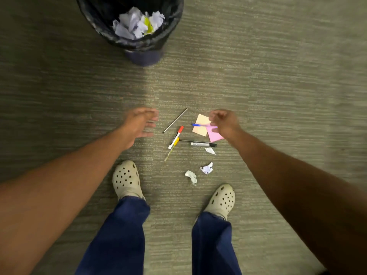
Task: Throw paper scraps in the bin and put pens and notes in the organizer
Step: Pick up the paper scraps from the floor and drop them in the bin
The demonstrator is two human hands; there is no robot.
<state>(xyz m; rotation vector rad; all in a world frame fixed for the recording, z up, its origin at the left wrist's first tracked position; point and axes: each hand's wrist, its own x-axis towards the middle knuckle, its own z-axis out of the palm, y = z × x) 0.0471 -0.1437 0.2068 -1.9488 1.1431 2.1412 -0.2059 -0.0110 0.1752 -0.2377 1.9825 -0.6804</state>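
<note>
On the carpet lie a grey pen, a red-capped marker, a yellow pen, a black marker, a thin black pen and a blue pen across an orange note and a pink note. Three paper scraps lie nearer my feet. My left hand hovers open, left of the pens. My right hand is over the notes, fingers curled; whether it touches the blue pen is unclear. The black bin holds crumpled paper.
My two feet in beige clogs stand just behind the scraps. The bin stands about an arm's length beyond the pile, to the upper left. No organizer is in view.
</note>
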